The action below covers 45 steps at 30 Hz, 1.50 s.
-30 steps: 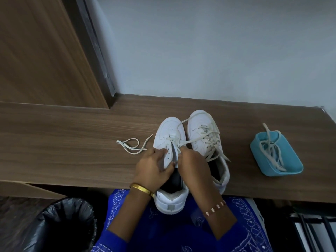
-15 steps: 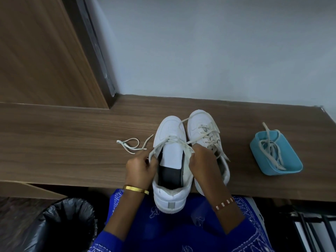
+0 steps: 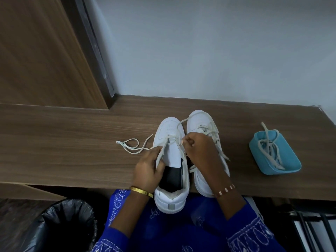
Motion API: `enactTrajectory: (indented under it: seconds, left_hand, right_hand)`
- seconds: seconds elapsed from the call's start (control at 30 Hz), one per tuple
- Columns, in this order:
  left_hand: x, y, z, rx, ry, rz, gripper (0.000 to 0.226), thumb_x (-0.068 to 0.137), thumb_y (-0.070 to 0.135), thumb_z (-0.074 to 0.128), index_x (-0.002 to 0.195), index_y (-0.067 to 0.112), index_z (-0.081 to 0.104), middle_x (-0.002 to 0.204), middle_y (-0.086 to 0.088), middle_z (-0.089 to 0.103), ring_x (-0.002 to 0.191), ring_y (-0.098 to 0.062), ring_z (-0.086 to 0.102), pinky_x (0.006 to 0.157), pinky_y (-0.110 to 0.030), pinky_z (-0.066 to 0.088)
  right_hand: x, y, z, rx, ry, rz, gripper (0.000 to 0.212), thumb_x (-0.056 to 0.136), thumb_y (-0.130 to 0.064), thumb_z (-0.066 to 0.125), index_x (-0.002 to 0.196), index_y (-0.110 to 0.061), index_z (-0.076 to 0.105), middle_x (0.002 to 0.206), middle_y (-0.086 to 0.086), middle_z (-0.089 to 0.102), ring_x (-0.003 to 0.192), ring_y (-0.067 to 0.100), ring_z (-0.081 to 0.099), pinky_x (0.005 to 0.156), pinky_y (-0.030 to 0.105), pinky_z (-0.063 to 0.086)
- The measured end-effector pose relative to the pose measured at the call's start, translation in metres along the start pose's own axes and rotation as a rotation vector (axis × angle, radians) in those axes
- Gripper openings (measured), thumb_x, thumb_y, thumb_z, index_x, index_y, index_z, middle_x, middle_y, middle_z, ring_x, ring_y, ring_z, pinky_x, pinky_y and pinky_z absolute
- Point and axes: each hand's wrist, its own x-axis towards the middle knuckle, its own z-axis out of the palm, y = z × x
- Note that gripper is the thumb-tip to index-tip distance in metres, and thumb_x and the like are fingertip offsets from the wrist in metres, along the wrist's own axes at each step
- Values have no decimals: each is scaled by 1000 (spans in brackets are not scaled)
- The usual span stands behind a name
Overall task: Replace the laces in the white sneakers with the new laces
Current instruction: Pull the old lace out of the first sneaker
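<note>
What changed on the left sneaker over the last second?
The right hand rose toward the toe, pinching the lace at the lower eyelets; the left hand slid to the left sneaker side, holding it open. The right sneaker, loose lace and blue tray stayed put.

The room is dim, with a cool bluish cast on the wall [image 3: 209, 42]. Soft, even light leaves only faint shadows on the wooden desk [image 3: 63, 142]. Straight edges bow toward the corners. The bin liner [image 3: 63, 226] shows dull glints; focus stays fairly sharp.
</note>
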Motion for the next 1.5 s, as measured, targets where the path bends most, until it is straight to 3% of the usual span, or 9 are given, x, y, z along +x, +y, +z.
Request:
enactTrajectory:
  seconds: [0.33, 0.5, 0.6, 0.83, 0.97, 1.1, 1.2, 1.37, 1.5]
  left_hand:
    - [-1, 1, 0, -36, -31, -32, 56, 75, 32, 37, 118, 5, 62, 110, -10, 67, 100, -23, 62, 83, -13, 39]
    - [2, -3, 2, -56, -107, 1, 61, 77, 33, 37, 130, 6, 51, 131, -9, 54, 122, -13, 46, 101, -6, 26]
    - [3, -4, 3, -53, -135, -11, 63, 73, 36, 37, 129, 9, 53, 131, -7, 55, 122, -14, 48, 100, -11, 30]
    - [6, 1, 3, 63, -159, -4, 72, 67, 43, 34, 126, 9, 56, 130, -7, 56, 123, -19, 51, 99, -17, 33]
    - [7, 3, 3, 101, -160, -13, 76, 64, 48, 33, 126, 11, 56, 130, -6, 57, 124, -17, 51, 99, -18, 32]
    - [9, 1, 1, 135, -151, -27, 72, 67, 50, 37, 127, 15, 56, 130, -2, 57, 123, -14, 51, 97, -15, 32]
    - [9, 1, 2, 187, -162, -38, 63, 70, 40, 46, 128, 17, 55, 132, 0, 56, 122, -14, 52, 93, -16, 35]
    - [12, 5, 8, 266, -218, -29, 55, 83, 32, 55, 137, 23, 45, 143, 3, 43, 131, -9, 41, 99, -19, 33]
    - [11, 6, 7, 220, -199, -28, 59, 77, 37, 50, 132, 18, 51, 138, 0, 50, 126, -13, 47, 95, -18, 36]
  right_hand:
    - [39, 1, 26, -228, -67, -171, 23, 90, -17, 54, 109, -13, 67, 111, 7, 60, 101, 23, 58, 81, 32, 47]
    - [42, -4, 36, -389, -62, -264, 17, 88, -8, 52, 93, -10, 68, 102, 6, 53, 96, 23, 53, 65, 32, 45]
    - [47, -4, 35, -363, -76, -286, 17, 86, -4, 52, 92, -8, 67, 104, 9, 53, 96, 24, 52, 71, 36, 49]
    - [70, -8, 23, -33, -276, -81, 13, 82, -6, 58, 80, 3, 67, 93, 9, 67, 90, 26, 61, 86, 44, 48]
    - [66, -16, 2, 326, -344, 31, 11, 84, 0, 58, 81, 9, 63, 79, -1, 63, 78, 17, 58, 71, 24, 46]
    - [66, -15, -3, 549, -315, 96, 22, 85, -3, 60, 67, -16, 60, 83, 3, 62, 83, 27, 58, 82, 33, 48]
    - [65, -17, 0, 721, -266, 131, 23, 87, 1, 54, 69, -14, 58, 72, -4, 57, 71, 7, 52, 68, 16, 41]
    - [80, -27, -30, 1454, -93, 188, 25, 90, -3, 39, 70, -10, 54, 60, -3, 53, 56, 9, 42, 54, 23, 28]
    - [84, -38, -46, 1283, -105, 86, 24, 90, -2, 43, 70, -10, 55, 60, -1, 57, 55, 9, 47, 52, 23, 28]
